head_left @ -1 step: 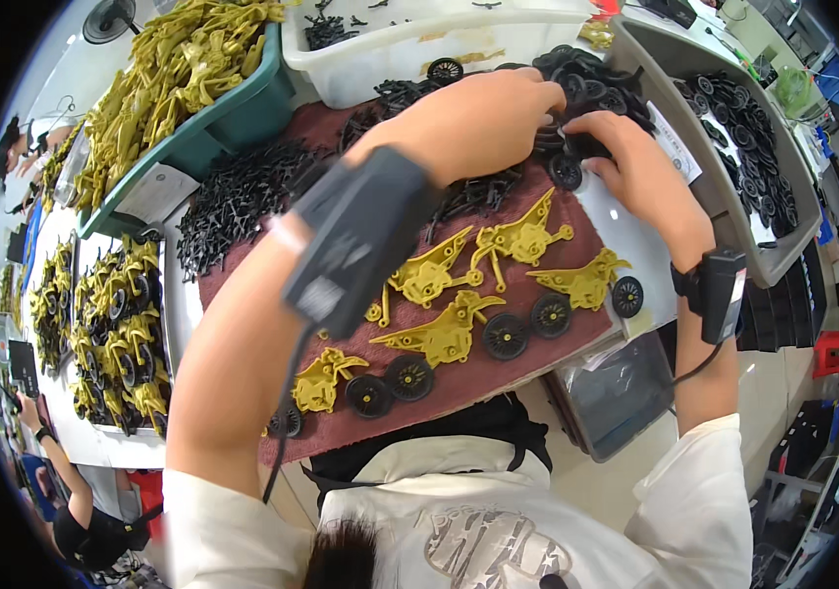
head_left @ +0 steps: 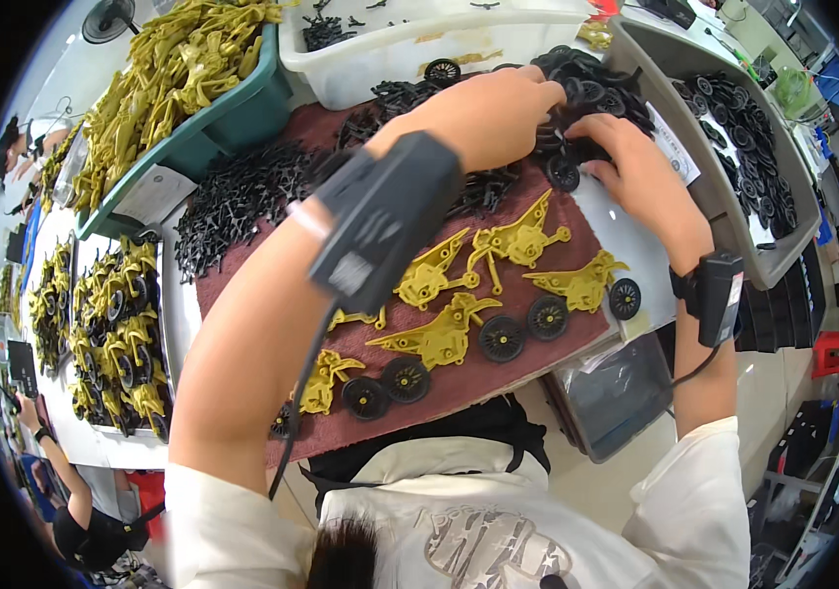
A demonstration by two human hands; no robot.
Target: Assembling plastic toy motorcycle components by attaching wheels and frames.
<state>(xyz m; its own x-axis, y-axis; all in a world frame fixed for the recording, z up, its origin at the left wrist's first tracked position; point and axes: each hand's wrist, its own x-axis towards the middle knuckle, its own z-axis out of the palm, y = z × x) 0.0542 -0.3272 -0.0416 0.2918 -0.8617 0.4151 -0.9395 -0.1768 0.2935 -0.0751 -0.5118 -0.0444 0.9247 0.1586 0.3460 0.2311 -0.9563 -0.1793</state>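
My left hand (head_left: 503, 118) reaches over the heap of black wheels (head_left: 591, 88) at the back of the cloth. Its fingers are curled, and whatever they hold is hidden. Close beside it, my right hand (head_left: 643, 182) has a bent forefinger and a thumb set apart, with dark wheels between and behind them. A spoked black wheel (head_left: 564, 174) lies just below the fingertips. Nearer to me, yellow toy body parts (head_left: 431, 334) lie in rows on the cloth. Black wheels with yellow centres (head_left: 503, 338) sit beside the front row.
A maroon cloth (head_left: 483, 393) covers the table. Small black parts (head_left: 243, 201) are heaped at left. Around stand a green bin (head_left: 208, 123) of yellow parts, a white tub (head_left: 360, 74), a grey bin (head_left: 733, 211) of wheels, and trays of assembled pieces (head_left: 120, 334).
My left forearm has shifted slightly to the right. Both hands stay at the wheel heap, nearly unmoved.
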